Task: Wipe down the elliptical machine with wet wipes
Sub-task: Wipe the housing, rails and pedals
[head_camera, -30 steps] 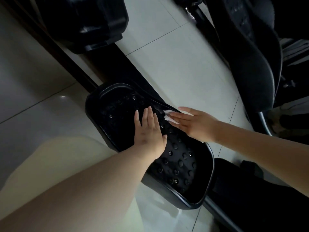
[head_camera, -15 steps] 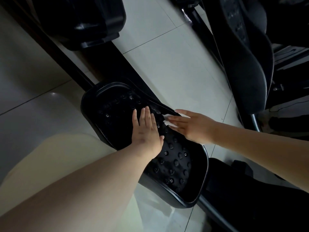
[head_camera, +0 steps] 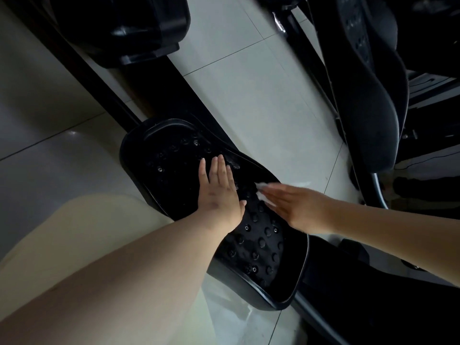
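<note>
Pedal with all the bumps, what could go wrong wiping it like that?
The wet wipe is only pressed under the flat fingers of the right hand, not gripped, so it might snag on the raised studs and slip out. The left hand leans flat on the pedal; if the pedal can swing, it might shift under that weight.

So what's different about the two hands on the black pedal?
The left hand lies bare on the pedal; the right hand has a white wipe under its fingertips. The left hand's fingers point away from the person; the right hand's point sideways, toward the left hand. Both are flat, with straight fingers, on the same pedal.
</note>
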